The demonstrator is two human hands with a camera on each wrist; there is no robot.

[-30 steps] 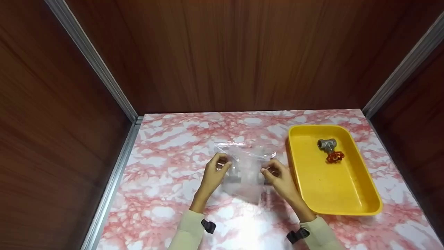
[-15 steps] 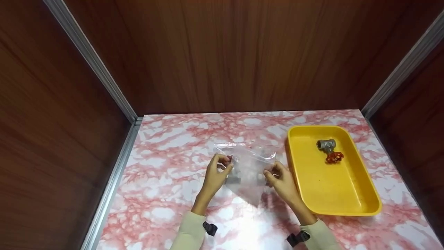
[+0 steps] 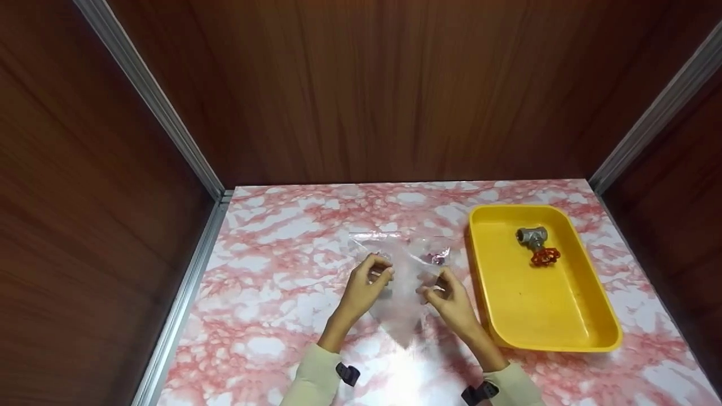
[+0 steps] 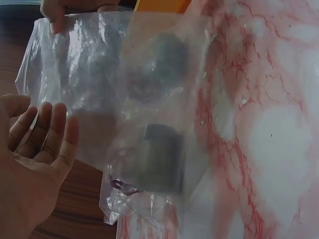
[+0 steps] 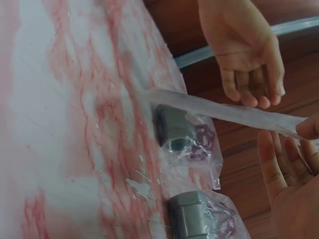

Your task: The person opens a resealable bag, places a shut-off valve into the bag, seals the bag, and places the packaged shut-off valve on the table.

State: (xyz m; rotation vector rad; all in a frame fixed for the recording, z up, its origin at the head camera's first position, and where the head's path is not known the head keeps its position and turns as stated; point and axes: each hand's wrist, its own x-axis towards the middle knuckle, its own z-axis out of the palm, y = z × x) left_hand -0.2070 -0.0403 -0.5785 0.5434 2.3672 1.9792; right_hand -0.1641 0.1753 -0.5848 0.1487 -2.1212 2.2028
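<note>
A clear plastic bag [image 3: 404, 307] hangs between the two hands, its narrow lower corner toward the person. My right hand [image 3: 452, 299] pinches its edge between thumb and fingers. Close beside the film, my left hand [image 3: 366, 287] has loosely bent fingers; the right wrist view shows a gap between its fingertips and the bag's edge. Behind the held bag, two grey metal valves with red handwheels lie in clear bags on the table, partly veiled in the head view. The right wrist view shows the farther valve [image 5: 174, 124] and nearer valve [image 5: 192, 216].
A yellow tray [image 3: 527, 316] stands to the right of the right hand. Inside it lies one unbagged valve [image 3: 536, 245] with a red handwheel. The pink-and-white marbled tabletop [image 3: 271, 270] is enclosed by brown wood-grain panels [image 3: 383, 96] with metal corner profiles.
My left hand has shifted right and toward the person, and the right hand slightly toward the person. The held bag's lower corner has moved nearer the person and somewhat left.
</note>
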